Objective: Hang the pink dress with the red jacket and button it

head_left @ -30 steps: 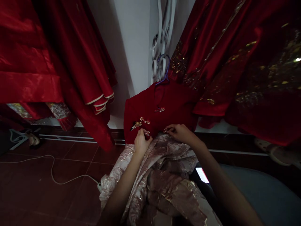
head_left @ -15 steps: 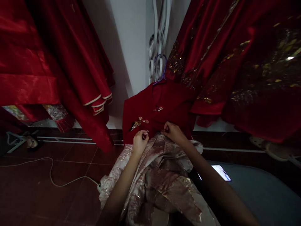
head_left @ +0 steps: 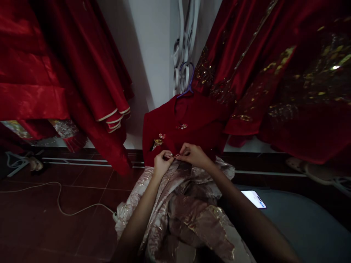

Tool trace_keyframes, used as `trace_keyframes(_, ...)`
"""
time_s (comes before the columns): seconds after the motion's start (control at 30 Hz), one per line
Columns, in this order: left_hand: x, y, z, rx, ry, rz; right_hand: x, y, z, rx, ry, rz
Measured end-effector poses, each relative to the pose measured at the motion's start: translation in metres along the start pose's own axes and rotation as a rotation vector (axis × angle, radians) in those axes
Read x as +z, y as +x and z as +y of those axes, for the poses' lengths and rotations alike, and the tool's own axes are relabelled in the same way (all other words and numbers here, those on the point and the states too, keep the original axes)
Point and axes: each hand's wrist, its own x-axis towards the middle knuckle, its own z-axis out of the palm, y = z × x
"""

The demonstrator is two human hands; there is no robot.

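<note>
A dark red jacket [head_left: 200,113] hangs before me from a purple hanger [head_left: 187,90], and its front carries jewelled fasteners. One fastener [head_left: 181,126] shows near the chest; another [head_left: 162,136] sits to the left beside a gold ornament [head_left: 157,143]. Low on the front, my left hand [head_left: 162,162] pinches one side of a small jewelled clasp [head_left: 176,156]. My right hand [head_left: 192,154] pinches the other side, so the fingertips nearly meet. Fingers hide most of this clasp. Below the hands lies shiny pale pink brocade fabric [head_left: 156,215].
Red garments [head_left: 90,65] hang at the left, and red garments with gold sequins [head_left: 274,80] at the right. A lit phone [head_left: 255,199] rests on a grey surface [head_left: 298,223]. A white cable [head_left: 79,213] crosses the tiled floor. White scrolled metalwork [head_left: 181,69] stands behind the hanger.
My right hand has moved left, closing the gap to my left hand and bringing the jacket's two front edges together. The left hand has barely shifted.
</note>
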Motion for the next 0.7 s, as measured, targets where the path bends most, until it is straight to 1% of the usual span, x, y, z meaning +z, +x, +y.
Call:
trace_keyframes(0.1,0.001,0.0,-0.001,-0.008,-0.039,-0.014,0.02,0.004,0.009,-0.032,-0.035,0.13)
trace_keyframes(0.17,0.002,0.001,-0.004,-0.019,-0.058,-0.009,0.028,0.005,0.017,-0.053,-0.047,0.175)
trace_keyframes(0.27,0.003,0.001,-0.008,-0.033,-0.067,-0.007,0.032,0.006,0.026,-0.078,-0.041,0.172)
trace_keyframes(0.37,0.003,0.002,-0.012,-0.051,-0.049,-0.011,0.034,0.004,0.028,-0.107,-0.065,0.164)
trace_keyframes(0.43,0.003,0.003,-0.013,-0.064,-0.031,-0.014,0.037,0.003,0.03,-0.115,-0.102,0.182)
trace_keyframes(0.57,0.003,0.003,-0.014,-0.083,0.05,-0.011,0.046,0.001,0.036,-0.13,-0.154,0.208)
trace_keyframes(0.7,0.001,0.003,-0.013,-0.063,0.136,-0.02,0.05,0.0,0.041,-0.143,-0.179,0.213)
